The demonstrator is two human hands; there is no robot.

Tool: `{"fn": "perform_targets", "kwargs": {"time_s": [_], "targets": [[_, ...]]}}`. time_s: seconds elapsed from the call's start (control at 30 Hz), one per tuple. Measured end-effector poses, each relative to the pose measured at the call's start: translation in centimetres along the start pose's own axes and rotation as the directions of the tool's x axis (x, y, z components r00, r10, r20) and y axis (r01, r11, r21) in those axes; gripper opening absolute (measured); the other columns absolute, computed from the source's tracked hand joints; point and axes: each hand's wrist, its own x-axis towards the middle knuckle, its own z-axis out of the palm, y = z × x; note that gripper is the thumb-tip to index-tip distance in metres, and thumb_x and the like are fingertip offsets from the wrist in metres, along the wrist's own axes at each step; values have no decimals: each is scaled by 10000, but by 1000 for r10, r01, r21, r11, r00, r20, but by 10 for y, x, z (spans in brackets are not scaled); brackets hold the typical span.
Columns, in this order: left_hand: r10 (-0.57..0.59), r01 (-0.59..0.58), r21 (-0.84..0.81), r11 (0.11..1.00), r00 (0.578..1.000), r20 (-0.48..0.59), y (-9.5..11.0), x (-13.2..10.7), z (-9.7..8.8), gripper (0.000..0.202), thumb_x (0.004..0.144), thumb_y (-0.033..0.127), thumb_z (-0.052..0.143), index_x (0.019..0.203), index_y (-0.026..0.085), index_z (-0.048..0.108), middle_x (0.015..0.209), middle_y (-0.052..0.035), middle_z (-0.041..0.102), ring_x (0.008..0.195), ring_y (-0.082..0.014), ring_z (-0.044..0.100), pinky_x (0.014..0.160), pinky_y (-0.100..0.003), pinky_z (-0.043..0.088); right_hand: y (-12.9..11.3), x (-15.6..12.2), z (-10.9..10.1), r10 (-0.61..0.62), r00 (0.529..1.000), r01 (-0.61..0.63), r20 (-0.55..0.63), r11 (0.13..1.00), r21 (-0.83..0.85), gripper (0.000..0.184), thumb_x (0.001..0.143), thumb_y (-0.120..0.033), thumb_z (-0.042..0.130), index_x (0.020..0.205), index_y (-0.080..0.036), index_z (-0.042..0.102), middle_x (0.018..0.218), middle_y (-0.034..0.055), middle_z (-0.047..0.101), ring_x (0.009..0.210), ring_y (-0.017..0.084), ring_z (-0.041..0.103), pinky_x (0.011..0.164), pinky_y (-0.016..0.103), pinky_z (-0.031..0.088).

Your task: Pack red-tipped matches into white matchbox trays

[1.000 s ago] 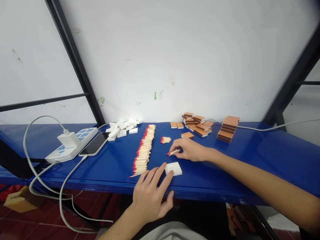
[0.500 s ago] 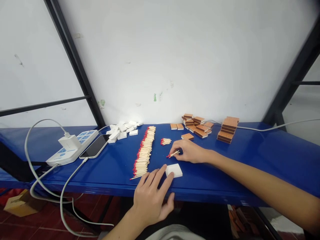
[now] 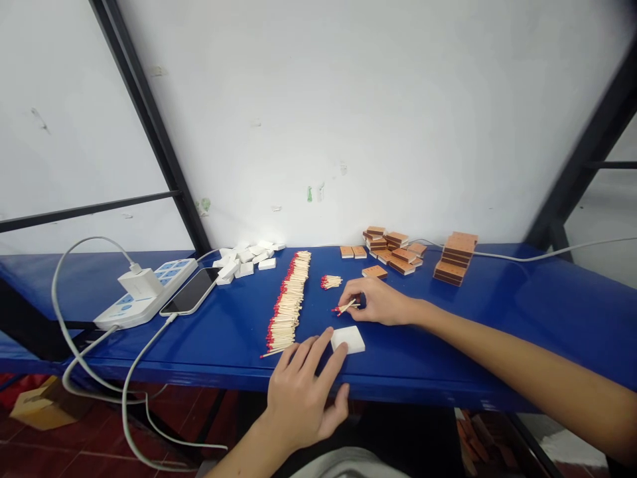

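My right hand pinches a few matches just above the blue shelf, their red heads pointing left. My left hand is spread at the shelf's front edge, its fingertips touching a small white matchbox tray. Left of the tray runs a long row of red-headed matches. A small bunch of matches lies beyond the right hand's fingers. Just behind that hand rests a brown matchbox.
White trays are heaped at the back left. Several brown matchboxes lie at the back, with a stack of matchboxes to their right. A phone and a power strip with cables occupy the left side.
The matches in my right fingers have shifted slightly and fan apart a little more. My left hand stays by the tray.
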Motion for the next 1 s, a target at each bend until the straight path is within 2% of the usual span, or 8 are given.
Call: {"fn": "perform_targets", "kwargs": {"time_s": [0.23, 0.47, 0.7, 0.87, 1.0], "targets": [[-21, 21, -14, 1000, 1000, 5, 1, 1, -1, 439, 877, 320, 530, 1278, 193, 656, 1347, -130, 645, 1063, -295, 641, 872, -426, 470, -8, -2, -9, 68, 998, -67, 2, 976, 207, 168, 756, -214, 666, 888, -158, 753, 836, 43, 729, 745, 159, 623, 684, 273, 499], [-26, 27, -9, 1000, 1000, 17, 1, 0, -1, 449, 876, 323, 533, 1289, 199, 654, 1358, -131, 636, 1062, -301, 638, 871, -435, 468, -20, -5, -13, 44, 998, -56, 43, 938, 341, 159, 789, -289, 714, 867, -153, 743, 827, 49, 726, 730, 155, 615, 696, 288, 507], [-9, 9, 1, 1000, 1000, 29, 1, 1, -3, 477, 884, 319, 534, 1347, 247, 626, 1352, -116, 638, 1062, -293, 631, 868, -428, 483, -29, -10, -14, -82, 973, 34, 215, 975, 220, 184, 815, -314, 733, 896, -152, 763, 855, 48, 722, 744, 149, 621, 691, 265, 495], [4, -4, 9, 1000, 999, 37, 1, 2, -4, 462, 890, 308, 537, 1339, 262, 636, 1346, -121, 640, 1061, -287, 638, 856, -425, 499, -33, -11, -11, -119, 964, 99, 240, 991, 93, 139, 793, -196, 716, 919, -167, 769, 844, 34, 713, 746, 146, 639, 698, 255, 489], [8, -8, 3, 1000, 1000, 17, 0, 2, -3, 458, 890, 315, 560, 1337, 259, 641, 1331, -124, 649, 1058, -285, 640, 862, -418, 505, -38, -12, -10, -127, 958, 119, 259, 992, 46, 174, 792, -135, 683, 932, -186, 775, 859, 34, 718, 765, 151, 654, 714, 251, 496]]}}
